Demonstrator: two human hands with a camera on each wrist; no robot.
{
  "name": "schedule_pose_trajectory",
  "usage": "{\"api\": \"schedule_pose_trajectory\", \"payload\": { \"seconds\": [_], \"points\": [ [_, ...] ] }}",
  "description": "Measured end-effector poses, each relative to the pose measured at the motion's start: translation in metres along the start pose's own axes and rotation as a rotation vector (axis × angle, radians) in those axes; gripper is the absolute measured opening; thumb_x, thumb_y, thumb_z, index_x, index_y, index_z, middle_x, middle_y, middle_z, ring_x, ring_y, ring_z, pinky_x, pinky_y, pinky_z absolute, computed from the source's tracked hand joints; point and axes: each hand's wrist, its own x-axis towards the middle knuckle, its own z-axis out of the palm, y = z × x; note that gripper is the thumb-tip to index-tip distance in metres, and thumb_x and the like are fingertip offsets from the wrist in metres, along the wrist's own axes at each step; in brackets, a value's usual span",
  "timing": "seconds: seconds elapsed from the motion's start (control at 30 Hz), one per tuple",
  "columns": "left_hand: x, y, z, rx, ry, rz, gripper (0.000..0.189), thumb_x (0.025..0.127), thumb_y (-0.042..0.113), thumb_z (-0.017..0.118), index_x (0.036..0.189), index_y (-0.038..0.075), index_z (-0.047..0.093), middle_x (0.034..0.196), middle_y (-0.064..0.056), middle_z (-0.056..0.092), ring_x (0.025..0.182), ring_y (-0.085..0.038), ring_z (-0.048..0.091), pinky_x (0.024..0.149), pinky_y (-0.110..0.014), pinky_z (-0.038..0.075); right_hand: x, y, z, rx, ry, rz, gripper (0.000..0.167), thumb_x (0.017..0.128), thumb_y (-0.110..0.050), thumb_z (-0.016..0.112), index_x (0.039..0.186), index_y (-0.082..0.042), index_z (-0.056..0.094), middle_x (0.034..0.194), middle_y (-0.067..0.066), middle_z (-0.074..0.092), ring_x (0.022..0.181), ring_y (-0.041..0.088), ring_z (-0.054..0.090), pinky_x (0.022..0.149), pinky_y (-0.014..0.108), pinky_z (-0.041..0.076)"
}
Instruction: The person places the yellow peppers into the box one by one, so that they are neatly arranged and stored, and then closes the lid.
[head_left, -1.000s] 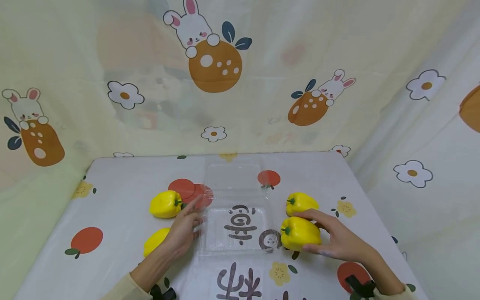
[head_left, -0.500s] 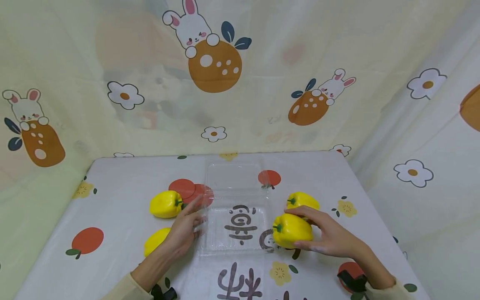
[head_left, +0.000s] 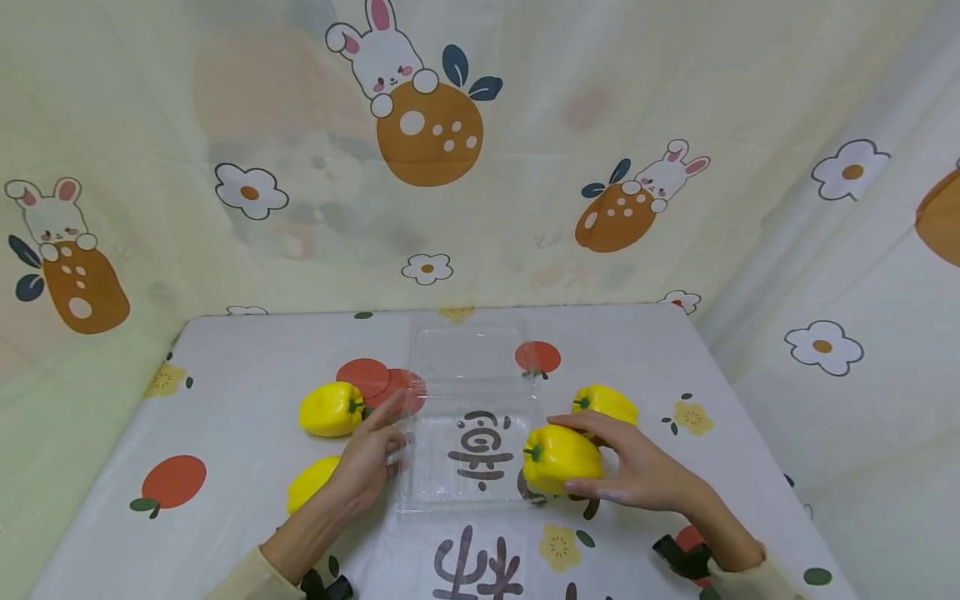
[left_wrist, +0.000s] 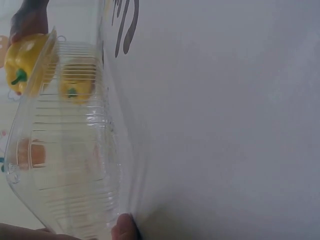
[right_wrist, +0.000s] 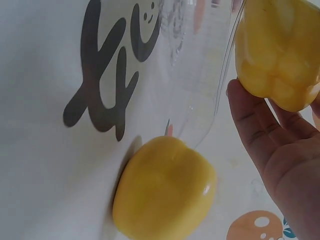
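Note:
My right hand (head_left: 637, 467) grips a yellow bell pepper (head_left: 561, 460) between thumb and fingers, its green stem facing left. The pepper overlaps the right edge of an open clear plastic clamshell container (head_left: 431, 492) in the head view. From the right wrist it shows as a raised yellow pepper (right_wrist: 280, 50) beside the container wall (right_wrist: 202, 95). At the container's left side, my left hand (head_left: 365, 467) touches the wall with the index finger extended. In the left wrist view, fingertips (left_wrist: 124, 227) lie against the container's base, and the ribbed wall (left_wrist: 75, 115) shows nothing inside.
Another yellow pepper (head_left: 607, 402) lies just behind the right hand. Two more stand left of the container: a rear pepper (head_left: 330, 408) and a front pepper (head_left: 309, 483), partly hidden by the left forearm. A patterned cloth (head_left: 225, 467) covers the table; printed curtains (head_left: 525, 217) enclose it.
My right hand has carried the gripped pepper leftward, from in front of the other right-hand pepper to the container's right edge. The left hand has stayed in place.

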Motion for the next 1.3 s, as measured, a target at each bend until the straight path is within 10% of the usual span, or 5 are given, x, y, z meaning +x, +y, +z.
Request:
{"api": "schedule_pose_trajectory", "payload": {
  "seconds": [1.3],
  "points": [
    [0.001,-0.001,-0.001,-0.022,-0.024,0.009,0.072,0.102,0.002,0.04,0.167,0.033,0.032,0.176,-0.005,0.026,0.138,-0.035,0.036,0.101,-0.043,0.037,0.031,-0.019,0.029,0.135,-0.064,-0.016,0.071,0.088,-0.037,0.087,0.149,-0.022,0.056,0.148,-0.007,0.063,0.126,0.012,0.064,0.109,0.037,0.056]
  ]
}}
